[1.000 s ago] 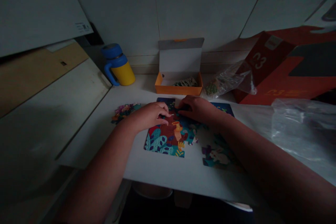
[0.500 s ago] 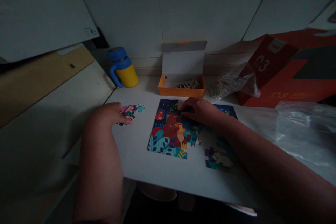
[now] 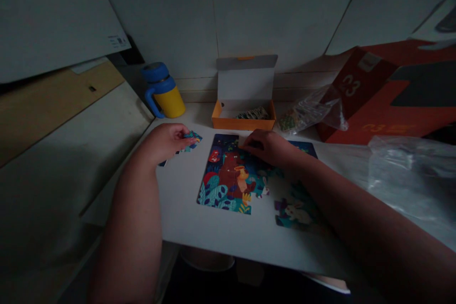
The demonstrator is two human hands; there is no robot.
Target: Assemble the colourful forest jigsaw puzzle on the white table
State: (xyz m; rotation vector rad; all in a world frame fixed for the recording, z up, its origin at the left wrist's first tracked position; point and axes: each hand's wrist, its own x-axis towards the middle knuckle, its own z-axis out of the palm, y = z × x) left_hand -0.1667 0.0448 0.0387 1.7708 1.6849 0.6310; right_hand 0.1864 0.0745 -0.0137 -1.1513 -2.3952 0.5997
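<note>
Jigsaw puzzle (image 3: 225,185), part built, lies flat on the white sheet (image 3: 213,232) in front of the person. Nearest of its parts is a joined patch with a rabbit (image 3: 294,210), set apart from the main picture by a bare gap. The card looks thin and light: stiff enough to lift as single pieces, but joined patches would likely sag and come apart at the tabs, so they are better slid flat than picked up.

Farther in, the right hand (image 3: 269,146) rests on the top edge of the main picture, its fingers held close together with the tips bent down onto the card. Whether they grip a piece cannot be told in this dim light.

To the left, the left hand (image 3: 166,142) pinches a loose piece (image 3: 192,136) between thumb and fingertips, just above a small heap of pieces (image 3: 183,148) that it partly hides. A light pinch at the edges, clear of the tabs, should be enough, since the tabs would crease first.

Behind the sheet stands an open orange box (image 3: 242,122) with more pieces inside. A blue and yellow mug (image 3: 167,97) is off to its left, a plastic bag (image 3: 309,109) of pieces to its right, and a red carton (image 3: 374,104) beyond that. A larger clear bag (image 3: 409,175) lies at the right.
</note>
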